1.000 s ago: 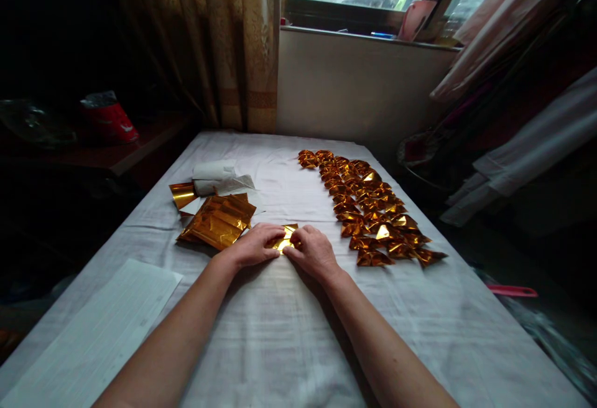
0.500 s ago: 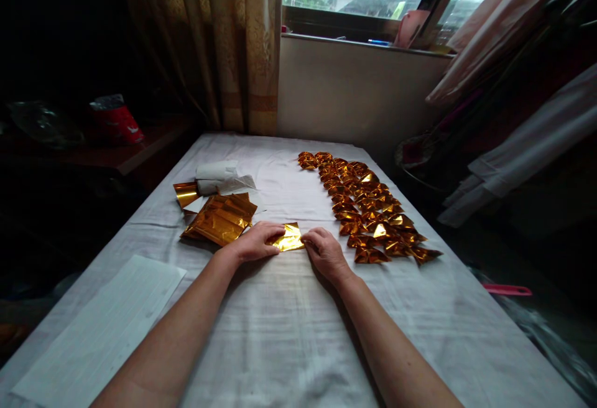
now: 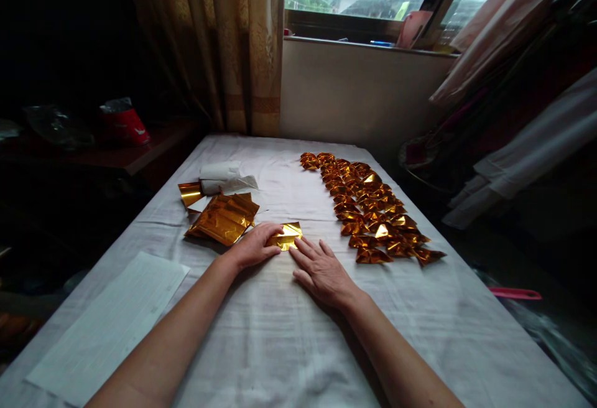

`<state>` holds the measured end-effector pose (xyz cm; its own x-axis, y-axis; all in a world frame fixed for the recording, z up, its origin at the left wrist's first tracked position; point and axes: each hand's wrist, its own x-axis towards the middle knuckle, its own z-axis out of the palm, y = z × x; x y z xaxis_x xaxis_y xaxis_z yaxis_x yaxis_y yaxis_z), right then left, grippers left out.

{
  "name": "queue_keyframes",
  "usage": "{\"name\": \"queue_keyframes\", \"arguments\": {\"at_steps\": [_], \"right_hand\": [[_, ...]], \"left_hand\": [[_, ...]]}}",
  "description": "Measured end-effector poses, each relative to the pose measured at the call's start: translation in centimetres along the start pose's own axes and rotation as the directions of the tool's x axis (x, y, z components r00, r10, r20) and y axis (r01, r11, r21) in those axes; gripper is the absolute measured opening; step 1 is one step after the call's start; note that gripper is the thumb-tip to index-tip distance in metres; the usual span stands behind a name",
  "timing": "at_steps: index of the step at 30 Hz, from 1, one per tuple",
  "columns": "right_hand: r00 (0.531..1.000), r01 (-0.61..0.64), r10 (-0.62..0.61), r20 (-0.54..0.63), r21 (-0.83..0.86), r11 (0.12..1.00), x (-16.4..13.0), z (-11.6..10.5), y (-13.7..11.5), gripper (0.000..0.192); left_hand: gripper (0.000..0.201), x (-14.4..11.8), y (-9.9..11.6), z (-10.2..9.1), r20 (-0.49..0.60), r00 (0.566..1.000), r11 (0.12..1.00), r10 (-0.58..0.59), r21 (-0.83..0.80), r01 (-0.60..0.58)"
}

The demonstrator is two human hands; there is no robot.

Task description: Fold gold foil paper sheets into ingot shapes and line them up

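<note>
A small piece of gold foil paper with fold creases lies at the middle of the table. My left hand grips its left end, thumb in front and fingers over the top. My right hand is open with fingers spread, the fingertips resting on the foil's near right edge. Left of it lies a stack of larger gold foil sheets. To the right, several folded gold foil pieces with pointed ends stand in rows.
White cloth covers the table. A rolled white paper and a curled foil piece sit behind the stack. A pale flat sheet lies at the near left. Beyond the right edge is a pink handle.
My right hand has opened from a pinch at the foil's right end, its fingers now spread flat over the near right edge. My left hand keeps its place on the foil.
</note>
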<state>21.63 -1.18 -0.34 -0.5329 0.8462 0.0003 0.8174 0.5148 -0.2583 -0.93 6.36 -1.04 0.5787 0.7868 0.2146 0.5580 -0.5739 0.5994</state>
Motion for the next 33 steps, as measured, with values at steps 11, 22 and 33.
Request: {"name": "queue_keyframes", "arguments": {"at_steps": [11,22,33], "right_hand": [[0.997,-0.054,0.054,-0.052,-0.006,0.999,-0.5,0.1,-0.1,0.055],[0.995,-0.065,0.064,-0.075,-0.009,0.998,-0.6,0.1,-0.1,0.051],[0.993,-0.075,0.076,-0.089,0.005,0.997,-0.6,0.2,-0.3,0.049]], "left_hand": [[0.043,-4.1,4.9,2.7,-0.016,0.999,0.921,0.033,0.389,-0.024],[0.044,-7.2,3.9,1.6,-0.061,0.998,0.866,-0.023,0.498,0.05],[0.039,-7.2,3.9,1.5,-0.067,0.998,0.868,-0.015,0.495,0.047]]}}
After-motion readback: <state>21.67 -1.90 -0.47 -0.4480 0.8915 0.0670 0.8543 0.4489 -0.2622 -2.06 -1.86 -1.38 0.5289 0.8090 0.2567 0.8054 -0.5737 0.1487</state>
